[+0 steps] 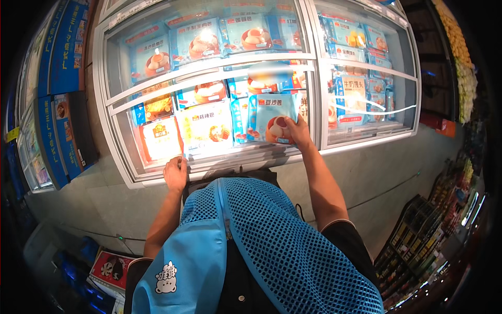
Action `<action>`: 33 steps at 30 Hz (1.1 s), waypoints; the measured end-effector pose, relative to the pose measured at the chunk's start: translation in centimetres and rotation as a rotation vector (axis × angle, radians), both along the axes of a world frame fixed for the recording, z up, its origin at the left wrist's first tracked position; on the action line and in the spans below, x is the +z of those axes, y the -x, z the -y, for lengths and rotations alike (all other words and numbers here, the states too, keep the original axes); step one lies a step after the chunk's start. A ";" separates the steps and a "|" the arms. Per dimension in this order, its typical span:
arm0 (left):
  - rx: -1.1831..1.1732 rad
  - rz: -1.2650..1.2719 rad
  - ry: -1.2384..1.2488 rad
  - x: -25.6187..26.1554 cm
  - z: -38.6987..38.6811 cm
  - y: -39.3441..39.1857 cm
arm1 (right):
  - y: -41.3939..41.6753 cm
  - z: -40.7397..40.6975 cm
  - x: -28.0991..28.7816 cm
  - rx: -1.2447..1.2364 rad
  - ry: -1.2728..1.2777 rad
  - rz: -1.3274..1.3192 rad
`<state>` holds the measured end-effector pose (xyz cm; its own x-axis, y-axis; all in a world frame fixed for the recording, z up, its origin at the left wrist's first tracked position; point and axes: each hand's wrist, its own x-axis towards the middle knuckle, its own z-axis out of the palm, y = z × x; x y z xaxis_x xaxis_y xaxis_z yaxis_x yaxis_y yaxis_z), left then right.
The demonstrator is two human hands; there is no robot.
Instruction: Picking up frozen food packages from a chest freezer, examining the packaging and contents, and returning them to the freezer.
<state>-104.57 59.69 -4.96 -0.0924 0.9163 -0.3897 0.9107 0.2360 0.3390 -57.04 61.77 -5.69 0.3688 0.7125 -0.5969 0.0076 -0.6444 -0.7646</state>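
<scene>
My right hand [300, 133] grips the right edge of a light-blue plastic package of frozen buns [270, 110], thumb on its front, over the uncovered front part of a chest freezer. My left hand [175, 172] rests at the freezer's front rim [211, 167] with fingers curled; whether it holds anything cannot be told. Just beyond it lie an orange-and-white package [160, 139] and a pale yellow bun package [206, 127], brightly lit. More blue bun packages [196, 41] show through the glass lid farther back.
A glass-lidded freezer section [364, 98] with more packages adjoins on the right. White lid frames [211, 64] cross the freezer. Another freezer with blue panels [64, 129] stands at the left. Stocked shelves [411, 235] are at the lower right, a red box [111, 269] at the lower left.
</scene>
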 end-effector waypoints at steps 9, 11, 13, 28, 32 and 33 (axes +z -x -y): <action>0.001 -0.204 0.023 0.5 -0.7 -0.8 | 1.8 -2.0 -1.9 0.114 0.191 0.003; -0.015 -0.200 -0.010 0.2 -0.9 -0.9 | 1.1 -1.2 -5.1 0.227 0.133 0.131; -0.051 -0.188 -0.020 -0.1 -0.9 -0.9 | 1.0 -0.7 -7.7 0.324 0.162 0.204; -0.040 -0.201 -0.068 0.5 -1.1 -0.6 | 2.7 0.4 -8.3 0.333 0.049 0.518; -0.038 -0.187 -0.077 0.7 -0.9 -0.5 | 2.6 2.8 -6.6 0.463 -0.029 0.667; -0.027 -0.186 -0.084 0.8 -0.8 -0.4 | 3.1 3.0 -5.3 0.498 0.001 0.627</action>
<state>-104.18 60.48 -4.13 -0.1303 0.9479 -0.2907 0.9650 0.1885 0.1821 -60.15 58.79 -11.00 0.2747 0.8812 -0.3847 0.7229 -0.4531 -0.5216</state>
